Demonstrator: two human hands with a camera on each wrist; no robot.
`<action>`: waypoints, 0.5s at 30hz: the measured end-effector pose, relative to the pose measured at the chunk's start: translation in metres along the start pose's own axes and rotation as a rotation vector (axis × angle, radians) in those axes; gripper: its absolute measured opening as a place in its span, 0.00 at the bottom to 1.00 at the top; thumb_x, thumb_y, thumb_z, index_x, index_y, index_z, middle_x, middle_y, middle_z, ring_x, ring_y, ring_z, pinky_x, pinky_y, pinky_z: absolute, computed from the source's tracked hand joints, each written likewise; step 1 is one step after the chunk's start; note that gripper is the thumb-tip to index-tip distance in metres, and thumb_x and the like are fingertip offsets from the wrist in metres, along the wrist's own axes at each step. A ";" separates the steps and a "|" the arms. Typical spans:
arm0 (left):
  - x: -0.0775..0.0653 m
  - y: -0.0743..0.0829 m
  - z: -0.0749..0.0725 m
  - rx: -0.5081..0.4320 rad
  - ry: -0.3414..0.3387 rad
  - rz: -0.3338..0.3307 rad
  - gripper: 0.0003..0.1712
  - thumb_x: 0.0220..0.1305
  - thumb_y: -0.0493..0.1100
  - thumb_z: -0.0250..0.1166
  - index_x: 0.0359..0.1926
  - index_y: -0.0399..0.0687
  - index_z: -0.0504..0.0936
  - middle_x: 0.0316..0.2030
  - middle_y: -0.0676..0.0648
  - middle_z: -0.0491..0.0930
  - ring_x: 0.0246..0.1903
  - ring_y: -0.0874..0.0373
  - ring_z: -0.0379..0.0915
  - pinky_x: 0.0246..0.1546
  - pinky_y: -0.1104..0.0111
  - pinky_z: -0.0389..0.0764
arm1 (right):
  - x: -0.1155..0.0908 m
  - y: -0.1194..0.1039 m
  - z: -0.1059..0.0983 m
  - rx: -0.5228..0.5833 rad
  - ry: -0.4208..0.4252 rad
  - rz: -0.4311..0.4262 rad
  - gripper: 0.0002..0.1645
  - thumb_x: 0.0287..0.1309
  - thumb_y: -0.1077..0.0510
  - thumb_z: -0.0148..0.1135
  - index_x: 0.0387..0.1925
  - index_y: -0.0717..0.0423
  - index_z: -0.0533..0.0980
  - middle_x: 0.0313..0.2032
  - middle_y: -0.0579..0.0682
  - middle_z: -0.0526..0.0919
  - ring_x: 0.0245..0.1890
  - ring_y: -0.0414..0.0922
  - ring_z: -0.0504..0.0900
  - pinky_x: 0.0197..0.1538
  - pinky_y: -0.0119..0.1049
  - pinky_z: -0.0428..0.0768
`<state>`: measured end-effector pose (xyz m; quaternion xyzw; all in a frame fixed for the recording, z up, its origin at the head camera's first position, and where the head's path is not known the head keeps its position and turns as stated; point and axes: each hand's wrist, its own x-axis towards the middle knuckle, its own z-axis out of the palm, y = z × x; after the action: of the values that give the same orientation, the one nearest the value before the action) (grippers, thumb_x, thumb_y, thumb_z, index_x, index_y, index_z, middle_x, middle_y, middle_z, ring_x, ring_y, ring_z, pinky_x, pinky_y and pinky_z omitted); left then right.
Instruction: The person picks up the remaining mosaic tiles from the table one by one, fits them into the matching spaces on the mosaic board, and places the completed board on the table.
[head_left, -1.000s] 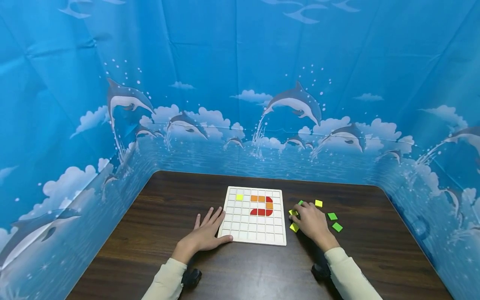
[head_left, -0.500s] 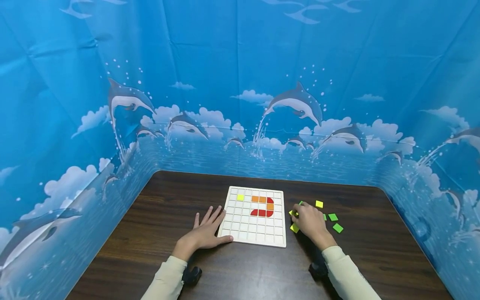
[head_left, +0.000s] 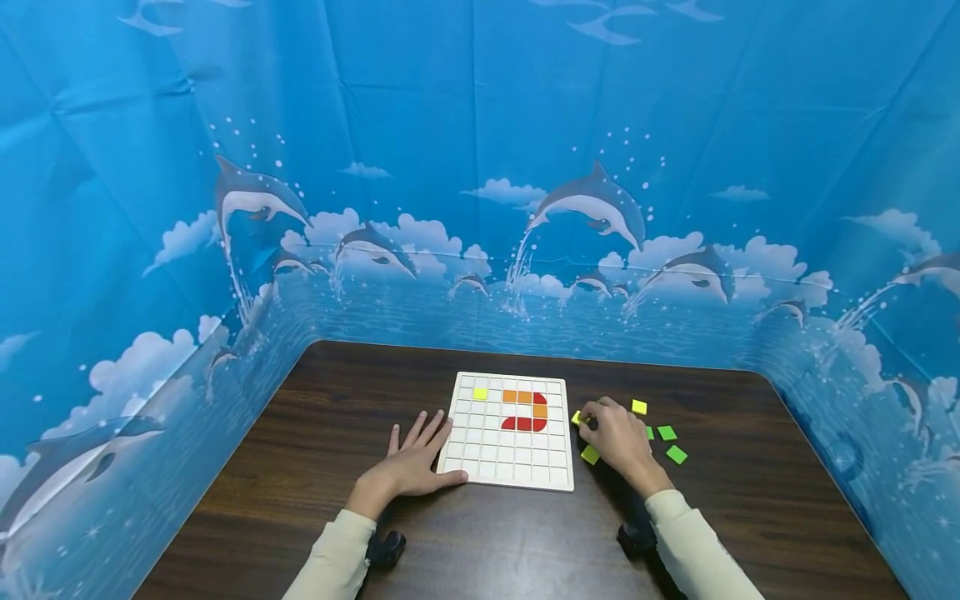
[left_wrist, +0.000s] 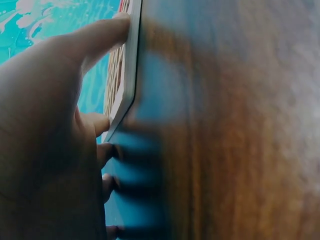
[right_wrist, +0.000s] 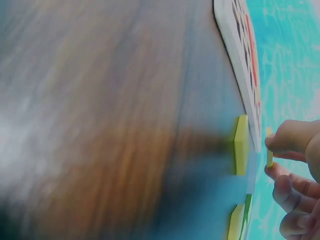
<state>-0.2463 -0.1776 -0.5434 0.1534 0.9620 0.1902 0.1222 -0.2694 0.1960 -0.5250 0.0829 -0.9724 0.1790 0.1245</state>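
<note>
A white square grid board (head_left: 495, 467) lies on the table, with one yellow tile (head_left: 480, 394), orange tiles (head_left: 510, 397) and red pieces (head_left: 523, 425) in its cells. My left hand (head_left: 405, 468) rests along its left side, fingers spread, thumb at the near left corner; the left wrist view shows the thumb (left_wrist: 102, 37) on the board's edge. To the right of the board, my right hand (head_left: 618, 437) pinches a yellow square tile (right_wrist: 270, 150) between thumb and fingertips, raised above the table. Another yellow tile (head_left: 590, 455) lies just below that hand.
Green tiles (head_left: 677, 454) and a further yellow tile (head_left: 639, 407) lie loose on the right around the right hand. The dark wooden table (head_left: 525, 542) reaches back to a blue dolphin-print curtain (head_left: 480, 208). Black wrist cameras (head_left: 386, 550) sit below both hands.
My right hand's fingertips have come up slightly with the yellow tile, which now shows nearer the board's right edge. A green tile has come into view beside the hand. The left hand stays put.
</note>
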 end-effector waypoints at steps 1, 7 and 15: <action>-0.002 0.003 -0.003 0.011 -0.009 -0.004 0.63 0.64 0.80 0.62 0.87 0.57 0.50 0.88 0.48 0.41 0.87 0.42 0.30 0.80 0.31 0.29 | 0.001 -0.002 0.000 0.006 0.004 -0.004 0.08 0.60 0.56 0.78 0.40 0.53 0.89 0.43 0.54 0.88 0.20 0.40 0.73 0.21 0.34 0.69; -0.006 0.013 -0.013 0.051 -0.035 -0.026 0.61 0.66 0.79 0.62 0.87 0.55 0.50 0.87 0.47 0.43 0.87 0.41 0.33 0.80 0.30 0.34 | 0.005 -0.015 -0.002 0.061 -0.007 -0.010 0.09 0.60 0.56 0.78 0.41 0.53 0.89 0.46 0.54 0.88 0.20 0.40 0.72 0.21 0.33 0.68; -0.009 0.018 -0.016 0.095 -0.033 -0.024 0.61 0.66 0.79 0.61 0.87 0.54 0.50 0.87 0.46 0.44 0.86 0.40 0.37 0.80 0.29 0.39 | 0.012 -0.032 0.000 0.095 -0.019 -0.043 0.09 0.59 0.56 0.79 0.41 0.51 0.90 0.47 0.51 0.89 0.34 0.43 0.83 0.34 0.39 0.82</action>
<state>-0.2381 -0.1706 -0.5201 0.1506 0.9695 0.1404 0.1328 -0.2741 0.1653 -0.5117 0.1115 -0.9620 0.2213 0.1148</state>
